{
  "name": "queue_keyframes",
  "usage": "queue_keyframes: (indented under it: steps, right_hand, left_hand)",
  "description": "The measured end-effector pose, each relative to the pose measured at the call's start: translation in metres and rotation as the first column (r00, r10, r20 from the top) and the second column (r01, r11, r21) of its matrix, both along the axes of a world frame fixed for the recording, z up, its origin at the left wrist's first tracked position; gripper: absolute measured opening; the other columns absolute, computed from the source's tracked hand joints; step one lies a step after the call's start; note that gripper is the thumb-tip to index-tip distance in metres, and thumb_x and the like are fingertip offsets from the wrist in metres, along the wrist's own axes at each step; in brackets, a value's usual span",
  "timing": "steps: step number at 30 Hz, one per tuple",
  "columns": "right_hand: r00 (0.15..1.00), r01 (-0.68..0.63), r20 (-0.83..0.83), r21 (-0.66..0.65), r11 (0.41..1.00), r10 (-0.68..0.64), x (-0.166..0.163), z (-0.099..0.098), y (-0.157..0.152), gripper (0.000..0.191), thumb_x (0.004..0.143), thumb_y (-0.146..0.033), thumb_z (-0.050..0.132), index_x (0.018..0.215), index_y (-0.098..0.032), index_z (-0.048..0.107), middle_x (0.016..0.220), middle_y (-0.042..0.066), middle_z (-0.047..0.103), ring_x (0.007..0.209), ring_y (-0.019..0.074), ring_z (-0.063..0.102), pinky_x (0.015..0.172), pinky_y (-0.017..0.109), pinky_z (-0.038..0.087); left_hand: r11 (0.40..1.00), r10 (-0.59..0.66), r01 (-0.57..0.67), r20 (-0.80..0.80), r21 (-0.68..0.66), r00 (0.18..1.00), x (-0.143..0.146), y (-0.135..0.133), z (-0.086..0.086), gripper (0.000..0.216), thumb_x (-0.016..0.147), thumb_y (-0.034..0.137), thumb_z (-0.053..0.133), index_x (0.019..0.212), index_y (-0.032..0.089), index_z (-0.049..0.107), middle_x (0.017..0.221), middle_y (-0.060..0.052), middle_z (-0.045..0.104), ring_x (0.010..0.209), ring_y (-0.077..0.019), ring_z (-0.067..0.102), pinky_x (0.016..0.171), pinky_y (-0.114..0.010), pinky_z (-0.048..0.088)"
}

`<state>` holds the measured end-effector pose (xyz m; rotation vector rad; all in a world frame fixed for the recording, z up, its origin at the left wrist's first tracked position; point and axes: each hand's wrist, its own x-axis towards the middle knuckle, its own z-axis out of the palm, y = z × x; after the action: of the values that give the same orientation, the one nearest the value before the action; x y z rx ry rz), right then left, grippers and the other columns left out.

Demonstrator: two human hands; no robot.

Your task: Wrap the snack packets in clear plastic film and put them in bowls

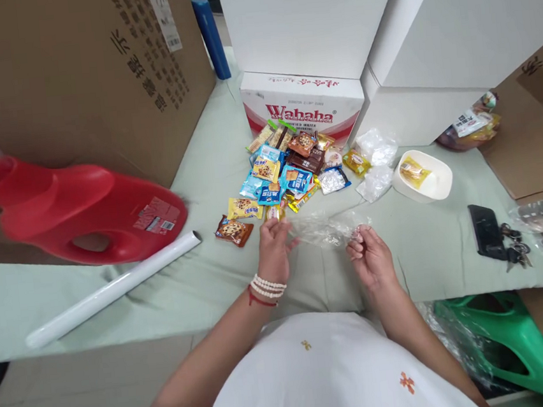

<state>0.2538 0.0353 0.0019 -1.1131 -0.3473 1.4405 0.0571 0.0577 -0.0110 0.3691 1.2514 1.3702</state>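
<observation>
A clear plastic bag (pixel 325 230) stretches between my two hands above the cloth-covered table. My left hand (pixel 276 248), with beads at the wrist, has its fingers closed at the bag's left end. At the other end, my right hand (pixel 369 251) pinches the bag between thumb and fingers. Just beyond my hands lies a pile of wrapped snacks (pixel 293 179) in blue, yellow and brown. A brown cookie packet (pixel 234 231) sits left of my left hand. Crumpled clear bags (pixel 377 177) lie right of the pile. A white bowl (pixel 437 181) holds a yellow packet (pixel 414 172).
A red detergent bottle (pixel 94 211) lies at the left, beside a white tube (pixel 116 289). Behind the snacks stands a Wahaha box (pixel 303 107). A large brown carton (pixel 71 75) rises at the left. To the right are a phone (pixel 486 231) and keys (pixel 516 249).
</observation>
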Motion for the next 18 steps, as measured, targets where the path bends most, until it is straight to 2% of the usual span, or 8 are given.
queue_keyframes:
  steps: [2,4,5,7,10,13,15,18]
  right_hand:
    - [0.997,0.016,-0.069,-0.009,1.000,-0.017,-0.002,0.000,-0.002,0.048,0.068,-0.034,0.092,0.080,-0.022,0.047,0.067,-0.009,0.043,0.051,0.0038,0.037,0.042,0.016,0.033]
    - [0.992,0.025,-0.124,-0.006,1.000,-0.026,-0.001,0.002,-0.003,0.047,0.070,-0.032,0.091,0.080,-0.022,0.046,0.067,-0.009,0.041,0.051,0.0036,0.036,0.042,0.015,0.034]
    - [0.989,0.021,-0.144,-0.001,1.000,-0.021,-0.001,0.003,-0.003,0.047,0.071,-0.031,0.091,0.080,-0.022,0.046,0.067,-0.009,0.041,0.051,0.0037,0.037,0.042,0.015,0.035]
    - [0.986,0.002,-0.168,0.014,1.000,0.000,-0.001,0.006,-0.004,0.045,0.074,-0.029,0.089,0.079,-0.022,0.045,0.067,-0.009,0.039,0.051,0.0045,0.036,0.042,0.016,0.036]
    - [0.971,-0.036,-0.237,0.016,0.999,0.038,-0.008,0.013,-0.006,0.039,0.080,-0.026,0.084,0.079,-0.023,0.045,0.065,-0.008,0.038,0.049,0.0052,0.036,0.041,0.016,0.039]
    - [0.928,-0.090,-0.365,-0.016,0.996,0.078,-0.020,0.020,-0.013,0.036,0.084,-0.020,0.080,0.079,-0.022,0.045,0.065,-0.008,0.039,0.049,0.0044,0.037,0.041,0.013,0.041]
    - [0.900,-0.120,-0.426,-0.035,0.992,0.094,-0.022,0.025,-0.019,0.036,0.085,-0.017,0.079,0.079,-0.022,0.044,0.065,-0.008,0.041,0.049,0.0034,0.038,0.041,0.011,0.040]
    - [0.913,-0.075,-0.407,-0.061,0.995,0.044,-0.008,0.027,-0.024,0.039,0.080,-0.018,0.084,0.079,-0.021,0.045,0.065,-0.010,0.043,0.047,0.0018,0.038,0.038,0.009,0.037]
  left_hand:
    - [0.995,0.101,-0.103,-0.136,-0.012,0.986,0.000,-0.018,-0.004,0.052,0.074,0.050,0.087,0.105,0.025,0.053,0.108,-0.001,0.062,0.097,-0.0136,0.062,0.068,-0.021,0.055]
    - [0.991,0.119,-0.130,-0.239,-0.033,0.964,-0.005,-0.033,-0.007,0.046,0.076,0.052,0.085,0.096,0.023,0.054,0.091,0.002,0.061,0.079,-0.0111,0.060,0.057,-0.018,0.048]
    - [0.996,0.056,-0.074,-0.264,-0.057,0.963,-0.007,-0.040,-0.008,0.044,0.078,0.056,0.082,0.088,0.022,0.055,0.081,0.003,0.059,0.070,-0.0103,0.057,0.052,-0.018,0.043]
    - [0.977,-0.194,0.166,-0.234,-0.132,0.953,-0.007,-0.049,-0.008,0.048,0.081,0.063,0.076,0.075,0.019,0.057,0.067,0.002,0.058,0.060,-0.0108,0.054,0.046,-0.019,0.036]
    - [0.866,-0.479,0.463,-0.048,-0.187,0.877,0.011,-0.048,-0.007,0.049,0.078,0.065,0.077,0.079,0.017,0.068,0.084,-0.006,0.069,0.078,-0.0175,0.066,0.052,-0.022,0.044]
    - [0.887,-0.427,0.446,0.157,-0.121,0.891,0.040,-0.028,-0.006,0.045,0.073,0.057,0.084,0.086,0.017,0.069,0.093,-0.006,0.070,0.088,-0.0176,0.066,0.064,-0.024,0.051]
    - [0.921,-0.342,0.377,0.256,-0.101,0.904,0.053,-0.011,-0.008,0.043,0.069,0.049,0.088,0.080,0.017,0.063,0.082,-0.002,0.066,0.078,-0.0145,0.064,0.063,-0.024,0.049]
    - [0.949,-0.258,0.296,0.273,-0.109,0.927,0.057,0.005,-0.012,0.043,0.073,0.046,0.084,0.076,0.019,0.051,0.071,0.005,0.056,0.065,-0.0096,0.059,0.061,-0.023,0.047]
